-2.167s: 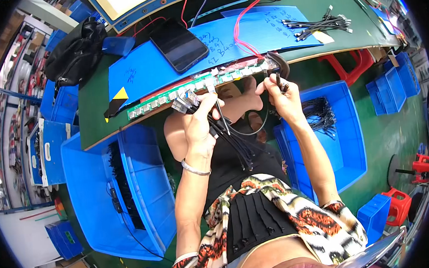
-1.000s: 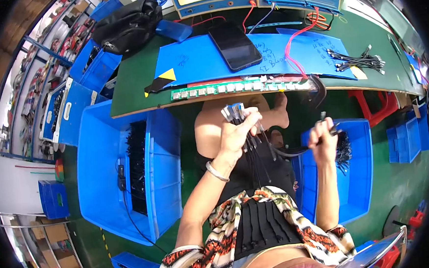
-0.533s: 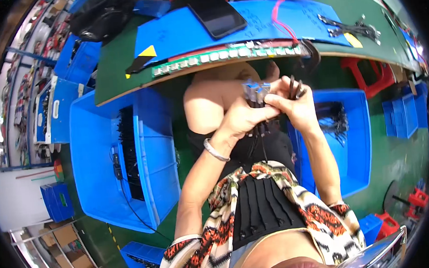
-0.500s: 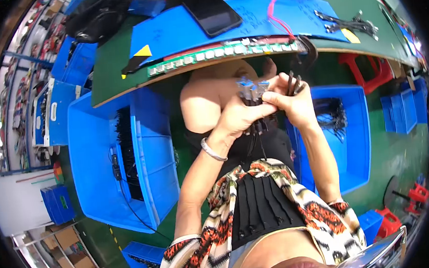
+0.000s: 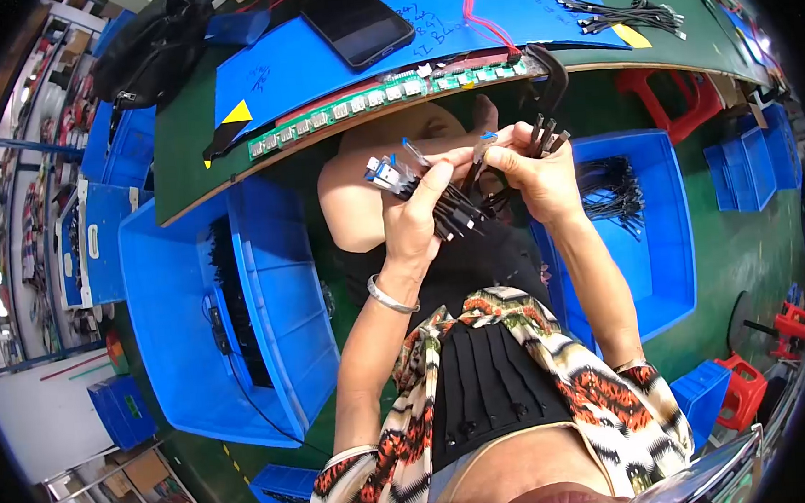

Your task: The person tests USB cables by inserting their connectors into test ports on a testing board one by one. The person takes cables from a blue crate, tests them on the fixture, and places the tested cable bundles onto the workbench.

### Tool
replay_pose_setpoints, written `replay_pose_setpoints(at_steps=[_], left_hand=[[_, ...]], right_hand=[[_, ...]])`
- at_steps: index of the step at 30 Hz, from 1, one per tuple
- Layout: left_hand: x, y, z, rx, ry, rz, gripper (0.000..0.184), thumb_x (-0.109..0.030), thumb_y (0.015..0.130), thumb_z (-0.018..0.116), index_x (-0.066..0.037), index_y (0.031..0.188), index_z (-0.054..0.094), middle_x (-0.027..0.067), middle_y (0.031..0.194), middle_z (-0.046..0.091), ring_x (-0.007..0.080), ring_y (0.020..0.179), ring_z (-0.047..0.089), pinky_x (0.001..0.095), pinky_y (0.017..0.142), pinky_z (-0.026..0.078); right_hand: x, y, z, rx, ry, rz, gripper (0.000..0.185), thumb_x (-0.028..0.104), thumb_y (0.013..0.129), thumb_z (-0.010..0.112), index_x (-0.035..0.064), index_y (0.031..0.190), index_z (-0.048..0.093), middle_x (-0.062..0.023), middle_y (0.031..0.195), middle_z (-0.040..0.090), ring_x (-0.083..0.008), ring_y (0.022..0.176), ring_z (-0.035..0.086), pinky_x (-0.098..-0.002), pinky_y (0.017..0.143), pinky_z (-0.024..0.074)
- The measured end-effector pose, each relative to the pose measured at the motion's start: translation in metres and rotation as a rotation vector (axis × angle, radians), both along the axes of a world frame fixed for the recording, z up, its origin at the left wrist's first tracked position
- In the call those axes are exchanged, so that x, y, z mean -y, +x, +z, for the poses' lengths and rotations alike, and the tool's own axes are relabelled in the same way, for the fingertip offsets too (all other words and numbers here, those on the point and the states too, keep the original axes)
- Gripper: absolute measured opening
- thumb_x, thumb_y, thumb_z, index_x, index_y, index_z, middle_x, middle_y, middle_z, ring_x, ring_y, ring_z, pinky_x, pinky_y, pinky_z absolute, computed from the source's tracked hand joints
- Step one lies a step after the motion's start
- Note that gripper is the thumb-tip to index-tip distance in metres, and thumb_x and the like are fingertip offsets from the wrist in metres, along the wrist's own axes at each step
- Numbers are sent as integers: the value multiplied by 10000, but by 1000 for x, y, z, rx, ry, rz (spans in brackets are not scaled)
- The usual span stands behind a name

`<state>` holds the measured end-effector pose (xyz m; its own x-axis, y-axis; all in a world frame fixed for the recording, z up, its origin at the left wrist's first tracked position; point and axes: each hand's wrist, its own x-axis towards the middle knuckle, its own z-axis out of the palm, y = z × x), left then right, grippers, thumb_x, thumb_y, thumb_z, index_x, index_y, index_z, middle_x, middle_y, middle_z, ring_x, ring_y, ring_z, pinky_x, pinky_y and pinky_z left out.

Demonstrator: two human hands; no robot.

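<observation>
Above my lap, my left hand is closed round a bunch of short black USB cables, their silver plugs with blue inserts fanned out past the fingers. My right hand is closed too, a little to the right. It pinches one blue-tipped USB plug between thumb and fingers, while black connector ends stick up from the same hand. Where the cables run between the hands is partly hidden by the fingers. Both hands are just below the bench edge.
Along the bench edge runs a green circuit board strip with several sockets and a black clamp. A phone and a cable bundle lie above. Blue bins flank my legs; the right bin holds black cables.
My left hand has moved left, away from the right hand, and its cable bunch is now tilted with the plugs pointing up-left. One blue-tipped plug now shows apart in the right hand.
</observation>
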<state>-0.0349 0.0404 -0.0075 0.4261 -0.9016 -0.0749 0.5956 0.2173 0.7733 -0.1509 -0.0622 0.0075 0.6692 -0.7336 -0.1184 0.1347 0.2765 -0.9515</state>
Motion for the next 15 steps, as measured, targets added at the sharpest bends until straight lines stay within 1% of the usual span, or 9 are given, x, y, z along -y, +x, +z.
replay_pose_setpoints(at_steps=[2,6,7,8,9,11,13,14,15], left_hand=[[2,-2,-1,236,-25,18,207,-75,825,523,43,991,555,114,947,586,174,826,565,269,758,449],[4,-6,-3,360,-12,64,183,-28,782,576,32,954,570,76,842,595,145,722,553,249,665,454],[2,-8,-4,323,-4,108,163,-30,783,575,29,934,573,77,842,597,144,726,556,249,671,454],[2,-10,-3,289,-3,157,143,-33,784,573,26,914,576,78,842,599,143,730,559,250,678,454],[4,-11,1,376,-56,237,124,-51,814,541,39,893,574,95,827,603,141,724,577,244,666,467],[6,-9,-1,112,-24,229,108,-47,826,517,34,869,574,102,861,600,151,770,580,267,722,474],[8,-9,-3,53,-16,224,107,-44,832,508,28,871,577,89,870,601,140,791,571,259,738,461],[11,-10,-7,190,-27,273,113,-54,832,516,28,879,579,76,865,601,124,762,564,242,718,448],[12,-13,-9,204,-26,297,117,-61,831,522,26,883,580,68,860,601,116,759,557,236,710,443]], right_hand=[[-7,5,8,84,-60,-52,103,28,712,645,-26,772,580,-74,668,608,-115,580,577,-224,525,475],[-9,5,7,17,-103,-39,69,25,715,640,-11,749,591,-57,650,606,-95,591,577,-208,543,469],[-11,8,5,36,-86,-65,58,40,708,649,19,725,598,-12,622,584,-49,527,516,-175,475,400],[-11,8,7,48,-95,-55,58,40,708,649,19,725,598,-12,622,584,-49,527,516,-175,475,400],[-9,6,9,-14,-79,-82,57,49,705,653,32,712,599,13,607,565,-27,499,462,-169,449,342],[-10,8,8,-29,-93,-157,73,81,690,669,63,681,599,65,581,517,9,460,334,-168,417,208],[-15,11,9,-47,-214,-169,51,31,714,644,43,709,594,64,592,522,14,484,362,-167,424,253],[-17,14,4,-33,-258,-175,50,10,723,633,37,721,591,64,599,524,17,495,365,-169,428,265],[-18,16,0,-55,-293,-193,69,-24,735,613,25,718,567,73,590,489,26,516,353,-159,441,270]])
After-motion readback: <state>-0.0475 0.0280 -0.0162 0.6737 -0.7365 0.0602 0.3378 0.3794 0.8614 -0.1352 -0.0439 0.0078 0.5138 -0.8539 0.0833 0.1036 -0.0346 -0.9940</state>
